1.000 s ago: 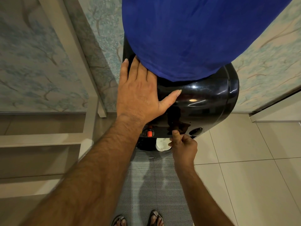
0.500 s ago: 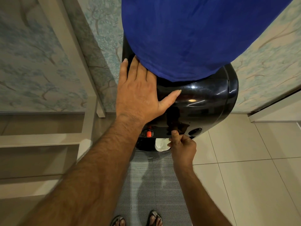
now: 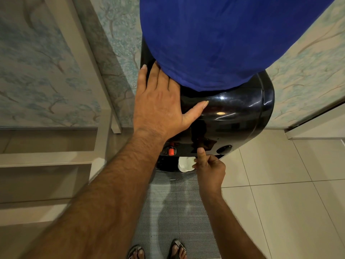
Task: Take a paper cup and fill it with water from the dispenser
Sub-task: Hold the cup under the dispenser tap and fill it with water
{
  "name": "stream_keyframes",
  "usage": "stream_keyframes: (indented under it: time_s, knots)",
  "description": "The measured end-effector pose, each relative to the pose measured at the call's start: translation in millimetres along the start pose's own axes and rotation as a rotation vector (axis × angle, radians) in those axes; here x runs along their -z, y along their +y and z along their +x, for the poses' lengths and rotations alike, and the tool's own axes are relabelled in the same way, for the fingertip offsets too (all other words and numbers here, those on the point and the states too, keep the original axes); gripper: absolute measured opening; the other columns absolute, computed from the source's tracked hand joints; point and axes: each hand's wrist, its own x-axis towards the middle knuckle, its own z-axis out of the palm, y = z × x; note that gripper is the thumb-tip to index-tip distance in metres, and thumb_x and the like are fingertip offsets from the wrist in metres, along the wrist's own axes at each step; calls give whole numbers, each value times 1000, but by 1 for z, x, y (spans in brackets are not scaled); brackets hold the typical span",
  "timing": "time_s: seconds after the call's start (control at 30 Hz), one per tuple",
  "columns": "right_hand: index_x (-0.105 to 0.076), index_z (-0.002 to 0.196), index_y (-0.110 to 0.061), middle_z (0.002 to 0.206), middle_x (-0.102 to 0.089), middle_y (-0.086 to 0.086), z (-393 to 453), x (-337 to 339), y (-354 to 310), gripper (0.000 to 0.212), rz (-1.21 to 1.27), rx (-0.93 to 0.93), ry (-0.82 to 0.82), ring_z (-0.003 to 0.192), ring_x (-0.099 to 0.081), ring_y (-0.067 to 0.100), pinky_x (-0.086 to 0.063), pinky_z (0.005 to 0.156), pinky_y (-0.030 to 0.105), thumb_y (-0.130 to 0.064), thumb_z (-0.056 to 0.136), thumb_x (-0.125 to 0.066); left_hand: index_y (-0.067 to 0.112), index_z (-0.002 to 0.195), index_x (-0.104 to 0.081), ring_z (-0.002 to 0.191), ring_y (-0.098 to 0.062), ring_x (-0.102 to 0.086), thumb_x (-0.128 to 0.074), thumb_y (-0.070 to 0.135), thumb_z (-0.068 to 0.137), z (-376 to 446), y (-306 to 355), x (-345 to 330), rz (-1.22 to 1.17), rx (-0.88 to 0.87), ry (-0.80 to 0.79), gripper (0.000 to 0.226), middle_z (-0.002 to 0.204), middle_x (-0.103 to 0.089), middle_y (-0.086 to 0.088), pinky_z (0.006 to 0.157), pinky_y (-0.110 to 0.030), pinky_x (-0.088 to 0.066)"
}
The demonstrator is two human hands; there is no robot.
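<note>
A black water dispenser (image 3: 233, 116) stands against the wall, with a blue cloth cover (image 3: 214, 40) over its bottle. My left hand (image 3: 158, 103) lies flat and open on the dispenser's top left, fingertips at the cover's edge. A white paper cup (image 3: 183, 164) stands upright in the dark recess under the taps. My right hand (image 3: 210, 167) is just right of the cup with its fingers curled at the cup's rim. Its thumb points up against the dispenser's front edge, between a red tap (image 3: 171, 151) and a dark tap (image 3: 224, 148). Any water stream is hidden.
A grey woven mat (image 3: 177, 212) lies before the dispenser, and my sandalled feet (image 3: 157, 251) stand on it. Beige floor tiles (image 3: 280, 184) spread to the right. Pale shelves (image 3: 46, 159) and a patterned wall panel (image 3: 37, 62) are close on the left.
</note>
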Motion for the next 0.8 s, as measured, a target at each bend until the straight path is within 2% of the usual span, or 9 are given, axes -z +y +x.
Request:
stream_keyframes:
  time_s: [0.17,0.33,0.43,0.47,0.53,0.63,0.7,0.8]
  knots:
    - [-64,64,4,54,-66,0,-6,8,8,57,38,10,-23,48,-58,2,-50,59,24,-50,82,-68,2,147,-43,149,-34,-34,-32,82,88,0,0,0,2,2,0,99,155,-43,-21,126,-52,-18]
    - [-55,58,-7,54,-57,5,-5,15,31,50,147,63,-47,53,-53,10,-52,55,20,-49,81,-69,2,147,-44,148,-35,-35,-33,81,89,-1,0,-1,0,-3,9,99,154,-45,-21,125,-53,-19]
    - [-65,79,-12,67,-62,-2,-6,23,65,42,82,97,-27,59,-55,7,-50,55,15,-52,71,-79,2,147,-43,147,-36,-36,-33,82,89,0,0,-2,-3,4,1,99,154,-45,-22,126,-52,-18]
    - [-66,89,-18,76,-65,-6,-7,25,77,47,41,68,-22,65,-58,6,-50,57,15,-54,64,-83,2,147,-43,147,-36,-36,-33,82,88,0,0,-2,-4,5,4,99,154,-45,-22,126,-52,-18]
    - [-61,113,-23,102,-67,-8,-5,25,99,73,-73,15,-46,89,-64,8,-50,70,16,-58,55,-88,3,147,-44,147,-35,-37,-34,81,88,0,-1,-3,-10,4,23,99,153,-46,-21,125,-52,-19]
    - [-46,140,-19,136,-55,-6,5,21,124,107,-258,39,-165,120,-55,9,-46,96,26,-59,52,-91,3,147,-45,147,-35,-38,-36,81,88,-1,-1,-4,-15,-5,43,98,153,-46,-20,125,-52,-21]
    - [-43,142,-19,140,-54,-2,15,14,133,109,-345,77,-199,126,-51,14,-46,102,34,-56,53,-93,3,148,-44,147,-34,-37,-36,81,88,-1,-1,-5,-12,-6,36,98,154,-45,-20,125,-52,-20]
    - [-50,130,-34,124,-60,-10,25,-1,137,91,-347,120,-210,114,-58,13,-49,93,30,-46,52,-96,4,149,-42,148,-33,-36,-34,82,87,0,-1,-6,0,-3,26,99,155,-44,-19,126,-51,-18]
